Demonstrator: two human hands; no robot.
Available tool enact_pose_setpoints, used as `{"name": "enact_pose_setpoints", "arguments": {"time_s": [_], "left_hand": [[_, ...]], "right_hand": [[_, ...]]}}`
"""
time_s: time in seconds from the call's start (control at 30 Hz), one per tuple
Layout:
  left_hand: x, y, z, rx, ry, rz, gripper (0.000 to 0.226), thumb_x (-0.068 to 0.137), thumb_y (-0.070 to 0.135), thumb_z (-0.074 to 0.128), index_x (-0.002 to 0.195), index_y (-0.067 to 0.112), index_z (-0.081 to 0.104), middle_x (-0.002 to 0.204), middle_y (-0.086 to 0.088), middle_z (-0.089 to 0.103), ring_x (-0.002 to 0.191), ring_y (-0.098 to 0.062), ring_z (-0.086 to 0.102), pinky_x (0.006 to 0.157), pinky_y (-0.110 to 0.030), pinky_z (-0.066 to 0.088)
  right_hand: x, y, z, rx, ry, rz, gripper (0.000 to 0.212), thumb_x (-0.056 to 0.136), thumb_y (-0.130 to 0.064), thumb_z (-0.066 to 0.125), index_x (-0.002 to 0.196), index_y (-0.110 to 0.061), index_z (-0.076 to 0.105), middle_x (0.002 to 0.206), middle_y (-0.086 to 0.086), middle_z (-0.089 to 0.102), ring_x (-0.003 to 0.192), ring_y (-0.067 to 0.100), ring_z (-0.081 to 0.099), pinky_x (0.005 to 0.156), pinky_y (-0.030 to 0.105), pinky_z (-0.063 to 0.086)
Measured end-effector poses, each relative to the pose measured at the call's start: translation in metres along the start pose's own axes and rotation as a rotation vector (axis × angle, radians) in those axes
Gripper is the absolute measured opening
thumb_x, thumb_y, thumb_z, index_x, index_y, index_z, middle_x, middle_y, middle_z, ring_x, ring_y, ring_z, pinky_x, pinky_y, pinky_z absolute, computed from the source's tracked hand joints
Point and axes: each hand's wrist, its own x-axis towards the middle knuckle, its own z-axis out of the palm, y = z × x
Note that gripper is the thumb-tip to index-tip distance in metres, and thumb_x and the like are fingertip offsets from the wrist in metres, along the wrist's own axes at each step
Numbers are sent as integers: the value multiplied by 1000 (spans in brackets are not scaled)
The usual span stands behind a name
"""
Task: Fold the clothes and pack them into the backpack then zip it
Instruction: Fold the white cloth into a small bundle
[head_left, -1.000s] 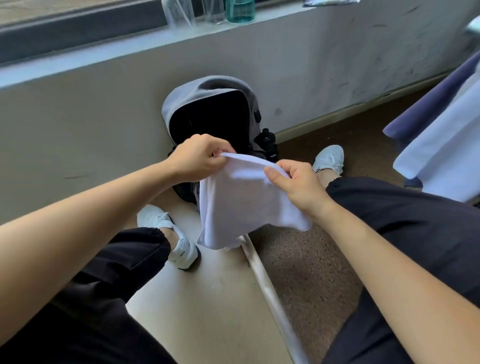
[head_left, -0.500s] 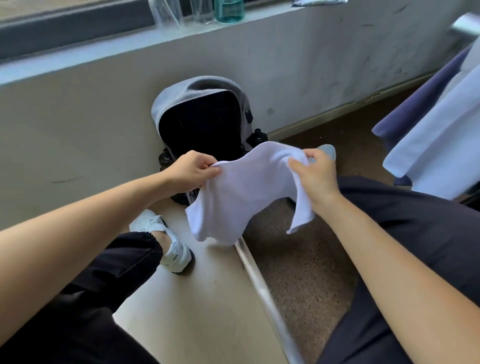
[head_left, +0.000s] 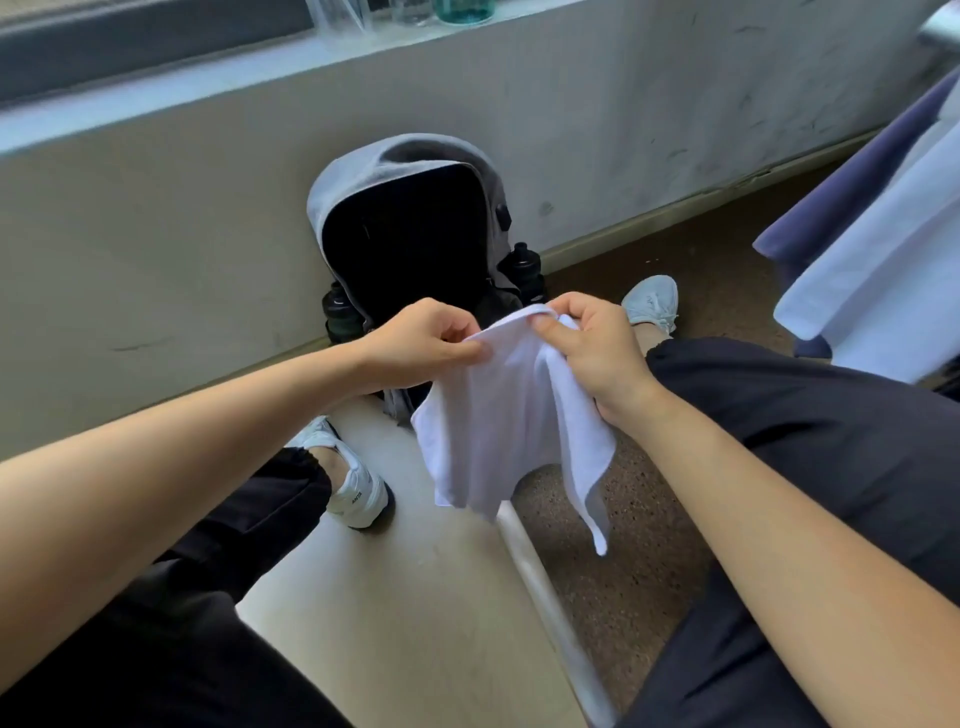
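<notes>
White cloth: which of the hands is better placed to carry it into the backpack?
Probably the left hand: it pinches the white cloth directly in front of the backpack. The right hand also grips the cloth's top edge but sits off to the side, nearer the far shoe.

Left hand (head_left: 421, 343) and right hand (head_left: 592, 348) pinching white cloth (head_left: 498, 426), open backpack (head_left: 410, 234) behind

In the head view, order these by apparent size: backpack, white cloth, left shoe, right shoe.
1. backpack
2. white cloth
3. left shoe
4. right shoe: it lies farther away and is partly hidden, so the shoes' order is unsure.
</notes>
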Motion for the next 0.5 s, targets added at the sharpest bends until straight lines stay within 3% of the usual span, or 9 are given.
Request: {"name": "enact_pose_setpoints", "arguments": {"time_s": [0.13, 0.23, 0.3, 0.4, 0.5], "left_hand": [[-3, -6, 0, 10, -59, -88, 30, 90, 25, 73, 69, 11, 58, 63, 3, 45, 55, -9, 38, 54, -25, 32], [-5, -13, -4, 64, -88, -126, 42, 88, 32, 76, 76, -1, 55, 65, 0, 43, 59, -13, 37, 57, -32, 30], [-5, -16, -7, 47, -37, -144, 47, 89, 34, 77, 77, -5, 54, 64, -1, 41, 59, -14, 36, 57, -30, 30], [-4, -8, -9, -120, 85, -168, 41, 92, 34, 75, 66, 7, 59, 57, 4, 51, 53, -11, 46, 52, -25, 37], [-1, 5, -7, -316, 142, -180, 30, 95, 35, 72, 81, 9, 70, 75, -6, 74, 65, -17, 69, 62, -34, 56]], "right_hand": [[5, -8, -8, 229, 216, 174, 14, 97, -27, 62, 90, -17, 67, 95, 14, 69, 90, 26, 66, 81, 44, 57], [13, -6, -20, 396, 318, 326, 14, 90, -36, 62, 93, -25, 69, 107, 11, 70, 105, 32, 67, 91, 55, 58], [14, -3, -23, 424, 315, 379, 12, 95, -32, 61, 102, -26, 68, 115, 9, 67, 111, 31, 64, 93, 54, 57], [13, -2, -24, 473, 244, 376, 27, 101, -16, 57, 127, -20, 60, 129, 7, 60, 116, 29, 62, 84, 39, 61], [8, -5, -22, 496, 133, 301, 52, 101, -8, 55, 149, -26, 44, 142, 4, 49, 118, 27, 61, 78, 34, 62]]}}
